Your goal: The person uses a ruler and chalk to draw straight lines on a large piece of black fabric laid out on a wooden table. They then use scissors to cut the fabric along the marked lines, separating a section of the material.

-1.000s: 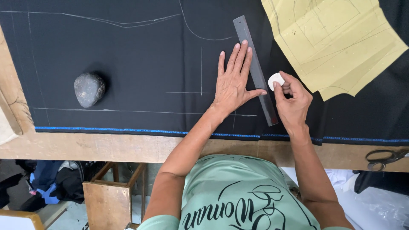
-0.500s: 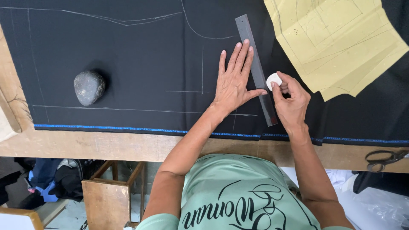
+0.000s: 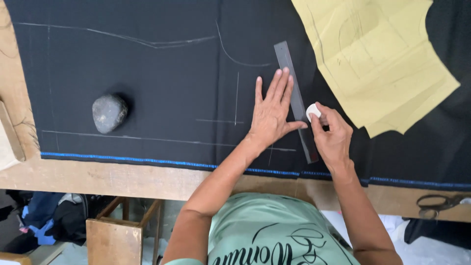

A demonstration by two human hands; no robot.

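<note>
Since the earlier frame our right hand point(image 3: 332, 137) has barely shifted, the white chalk piece point(image 3: 312, 111) sitting a touch lower along the ruler's edge, and our left hand point(image 3: 272, 114) is staying where it was. We are pressing that left hand flat and open on the dark cloth point(image 3: 162, 83), four fingers stretched out together and the thumb spread sideways so its tip is touching the one grey ruler point(image 3: 296, 107), holding it down without gripping anything. We are closing the right hand around the single chalk piece, pinching it between thumb and fingertips, with the chalk right against the ruler's right edge about halfway along its length. The ruler is lying slanted on the cloth, its far end pointing up and slightly left. We are counting one grey stone point(image 3: 109, 113) resting on the cloth well to the left, one stack of yellow paper pattern pieces point(image 3: 378, 59) lying at the upper right just beyond the ruler, and one pair of scissors point(image 3: 439, 203) on the wooden table edge point(image 3: 122, 177) at the far right. Several thin chalk lines are showing on the cloth, and one blue stripe is running along its near edge.
</note>
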